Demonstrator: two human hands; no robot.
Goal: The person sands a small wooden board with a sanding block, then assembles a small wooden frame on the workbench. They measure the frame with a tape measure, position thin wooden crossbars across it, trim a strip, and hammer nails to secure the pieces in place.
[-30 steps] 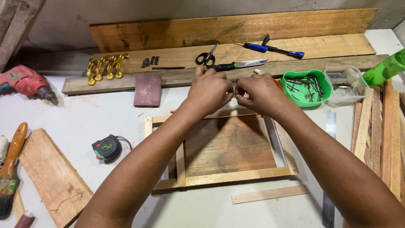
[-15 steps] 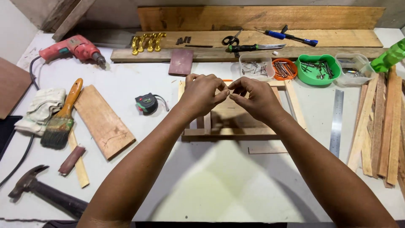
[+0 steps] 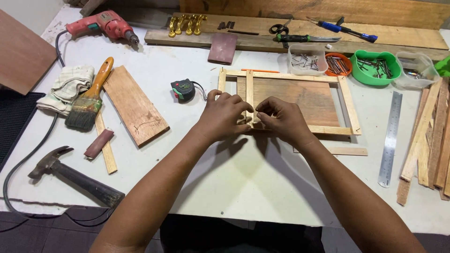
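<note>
Two hands meet at the near edge of a wooden frame [image 3: 349,105]. Left hand [image 3: 224,116] & right hand [image 3: 281,119] both curled, fingertips pinching a thin upright wood strip [image 3: 249,91] inside the frame; can't tell if anything small is held. Tape measure [image 3: 183,90] just left of left hand. Steel ruler [image 3: 390,136] well right of right hand. Hammer [image 3: 75,178] far left, nearer the body.

Your white surface [image 3: 243,173] is carrying a wooden frame [image 3: 349,110] at its centre. A hammer [image 3: 75,177] is lying at eight o'clock, a paintbrush [image 3: 89,100] and plank [image 3: 135,105] at nine, a tape measure [image 3: 183,90] just left of the frame, a steel ruler [image 3: 390,140] at three, a green bowl [image 3: 376,68] at one.
</note>
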